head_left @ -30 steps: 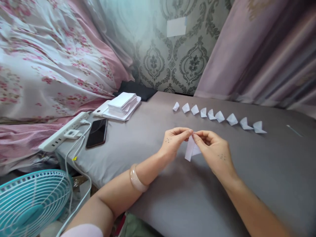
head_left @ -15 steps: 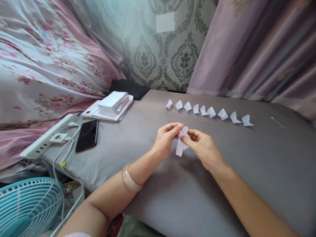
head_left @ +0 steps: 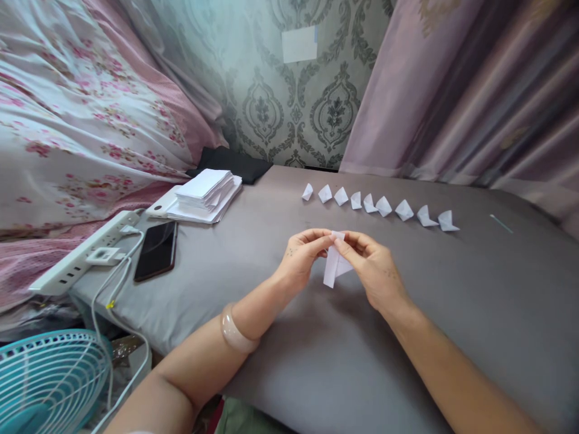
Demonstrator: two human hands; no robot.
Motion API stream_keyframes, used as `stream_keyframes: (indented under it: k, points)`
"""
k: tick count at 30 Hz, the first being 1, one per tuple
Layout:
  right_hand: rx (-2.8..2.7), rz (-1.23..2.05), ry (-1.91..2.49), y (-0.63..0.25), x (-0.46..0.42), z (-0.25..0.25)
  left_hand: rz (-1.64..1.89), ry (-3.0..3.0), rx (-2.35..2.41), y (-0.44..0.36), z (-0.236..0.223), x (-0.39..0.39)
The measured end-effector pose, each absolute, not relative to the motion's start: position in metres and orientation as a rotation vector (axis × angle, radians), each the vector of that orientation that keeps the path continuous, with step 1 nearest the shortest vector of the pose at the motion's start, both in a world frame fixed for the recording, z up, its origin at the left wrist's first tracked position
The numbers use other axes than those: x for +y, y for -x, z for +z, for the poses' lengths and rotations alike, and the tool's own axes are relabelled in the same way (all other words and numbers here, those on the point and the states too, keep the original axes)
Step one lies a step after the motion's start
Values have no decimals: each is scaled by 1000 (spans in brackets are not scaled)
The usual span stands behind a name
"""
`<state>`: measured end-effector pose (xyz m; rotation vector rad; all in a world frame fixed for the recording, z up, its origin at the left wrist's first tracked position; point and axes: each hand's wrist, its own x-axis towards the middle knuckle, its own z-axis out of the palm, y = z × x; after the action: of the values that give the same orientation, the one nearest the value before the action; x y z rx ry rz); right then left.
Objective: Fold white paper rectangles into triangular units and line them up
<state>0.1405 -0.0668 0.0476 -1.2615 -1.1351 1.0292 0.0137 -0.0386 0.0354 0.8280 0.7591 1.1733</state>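
Note:
A small piece of folded white paper (head_left: pixel 332 268) is pinched between both hands above the grey-covered table (head_left: pixel 253 259). My left hand (head_left: pixel 304 254) holds its upper left edge with thumb and fingers closed. From the other side my right hand (head_left: pixel 373 265) grips it, thumb pressed on the front near the top. A narrow strip hangs down and a triangular flap shows to its right. The fingers behind the paper are partly hidden. Beyond the hands, several small folded white paper shapes (head_left: pixel 404 210) stand in a slanting row.
At the left lie a stack of white paper (head_left: pixel 205 190), a dark phone (head_left: pixel 156 250) and a white power strip (head_left: pixel 85 256) with cables. A turquoise fan (head_left: pixel 49 380) stands below the table's left edge. A thin white stick (head_left: pixel 502 223) lies far right.
My right thumb has moved up the paper toward its top, close to my left thumb. More of the triangular flap now shows. The whole view has shifted slightly.

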Motion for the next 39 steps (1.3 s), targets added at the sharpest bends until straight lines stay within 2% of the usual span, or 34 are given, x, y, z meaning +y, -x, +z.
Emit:
stream_keyframes:
  k: [12, 28, 39]
  points:
    - [-1150, 929, 1255, -139, -69, 48, 1168, -782, 781, -12, 38, -39]
    - [-1455, 565, 1268, -137, -75, 52, 1170, -796, 749, -9, 42, -38]
    - [-1817, 48, 1203, -138, -77, 45, 1194, -789, 763, -7, 39, -34]
